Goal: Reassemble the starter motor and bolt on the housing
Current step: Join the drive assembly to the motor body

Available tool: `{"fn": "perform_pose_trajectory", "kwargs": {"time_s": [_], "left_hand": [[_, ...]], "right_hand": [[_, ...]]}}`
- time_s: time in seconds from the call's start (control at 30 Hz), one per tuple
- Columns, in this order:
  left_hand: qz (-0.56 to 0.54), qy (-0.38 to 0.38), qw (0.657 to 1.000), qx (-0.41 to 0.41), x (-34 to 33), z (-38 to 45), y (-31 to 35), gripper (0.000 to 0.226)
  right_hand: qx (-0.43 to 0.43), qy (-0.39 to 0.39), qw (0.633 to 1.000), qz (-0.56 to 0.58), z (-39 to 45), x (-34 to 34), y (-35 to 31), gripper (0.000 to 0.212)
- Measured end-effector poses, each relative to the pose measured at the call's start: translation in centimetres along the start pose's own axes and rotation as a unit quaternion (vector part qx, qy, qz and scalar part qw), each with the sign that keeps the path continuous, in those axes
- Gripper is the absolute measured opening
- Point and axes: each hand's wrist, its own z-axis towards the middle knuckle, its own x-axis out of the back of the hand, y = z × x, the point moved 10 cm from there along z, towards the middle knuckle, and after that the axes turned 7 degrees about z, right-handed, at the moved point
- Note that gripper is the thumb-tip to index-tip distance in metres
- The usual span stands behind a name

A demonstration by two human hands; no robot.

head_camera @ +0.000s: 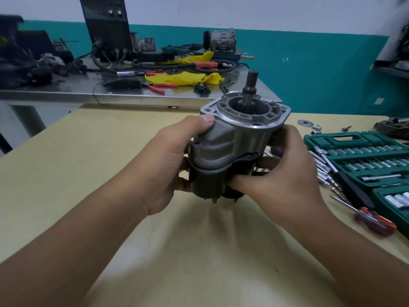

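Two hands holding the starter motor (230,149) upright just above the tan worktop (88,151), shaft pointing up, left hand (174,165) gripping its left side, thumb on the grey housing (245,114), right hand (285,176) gripping the right side, green socket set (363,156) to the right

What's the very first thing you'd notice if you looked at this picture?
Right in the middle, the left hand and the right hand grip a grey starter motor above the yellowish table, its shaft pointing up. At the right edge lies an open green socket set with a red-handled screwdriver beside it. A yellow rag brightens the cluttered metal bench behind.
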Motion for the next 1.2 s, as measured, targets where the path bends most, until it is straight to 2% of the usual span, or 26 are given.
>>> {"fn": "perform_pose_trajectory", "kwargs": {"time_s": [0.1,0.17,0.23,0.3,0.37,0.4,0.47,0.53,0.6,0.67,0.73,0.77,0.83,0.9,0.93,1.0,1.1,1.17,1.2], "left_hand": [[0.001,0.009,1.000,-0.015,0.7,-0.2,0.4,0.036],[0.004,-0.006,0.999,-0.031,0.4,-0.4,0.7,0.035],[0.009,-0.022,0.998,-0.054,-0.3,-0.6,1.3,0.039],[0.007,-0.024,0.998,-0.063,-0.8,-0.6,1.5,0.044],[-0.003,-0.018,0.998,-0.061,-1.3,-0.5,1.4,0.048],[-0.014,-0.018,0.998,-0.062,-1.7,-0.5,1.4,0.050],[-0.053,-0.023,0.997,-0.056,-2.4,-0.4,1.1,0.056],[-0.056,-0.023,0.997,-0.046,-2.4,-0.3,0.6,0.063],[0.022,0.017,0.997,-0.074,-1.2,0.2,0.4,0.064],[0.125,0.102,0.977,-0.136,0.9,0.7,0.9,0.063],[0.136,0.139,0.962,-0.191,2.0,1.4,1.4,0.073],[0.104,0.116,0.965,-0.210,1.9,1.9,1.7,0.088],[0.006,0.020,0.975,-0.220,1.0,3.4,1.9,0.119],[-0.057,-0.076,0.970,-0.223,-0.3,4.3,2.4,0.125],[-0.068,-0.099,0.967,-0.224,-0.8,4.6,2.6,0.122],[-0.073,-0.098,0.968,-0.220,-0.9,4.8,2.5,0.112],[-0.073,-0.048,0.968,-0.237,-0.3,4.6,2.2,0.091],[-0.070,-0.016,0.966,-0.249,0.2,4.3,2.3,0.086],[-0.066,0.000,0.965,-0.253,0.4,4.2,2.3,0.085]], "right_hand": [[-0.013,0.006,0.995,0.100,-0.9,-0.7,0.4,0.054],[-0.005,-0.048,0.989,0.139,-0.9,-1.7,-0.4,0.050],[0.000,-0.124,0.977,0.175,-1.1,-3.0,-1.2,0.065],[-0.005,-0.177,0.956,0.236,-1.4,-3.9,-1.6,0.092],[0.002,-0.180,0.951,0.251,-1.9,-4.6,-2.0,0.118],[0.006,-0.148,0.960,0.237,-2.1,-4.6,-1.9,0.122],[0.013,-0.055,0.980,0.193,-2.2,-3.9,-1.6,0.110],[0.016,-0.025,0.983,0.180,-2.0,-3.3,-1.0,0.093],[0.012,-0.055,0.975,0.216,-1.2,-2.7,0.0,0.083],[0.002,-0.101,0.963,0.249,-0.1,-2.4,1.0,0.072],[-0.020,-0.146,0.950,0.276,0.9,-2.9,2.3,0.061],[-0.031,-0.164,0.943,0.289,1.3,-3.2,2.8,0.058],[-0.048,-0.198,0.927,0.315,1.9,-3.6,3.6,0.056],[-0.051,-0.233,0.914,0.327,2.1,-4.0,3.8,0.053],[-0.049,-0.242,0.914,0.323,2.0,-4.0,3.8,0.051],[-0.042,-0.216,0.930,0.295,1.9,-3.4,3.8,0.047],[-0.022,-0.105,0.970,0.220,1.7,-1.6,3.4,0.056],[0.003,-0.043,0.974,0.223,1.4,-0.7,2.6,0.065],[0.020,-0.036,0.971,0.237,1.2,-0.7,2.1,0.068]]}}
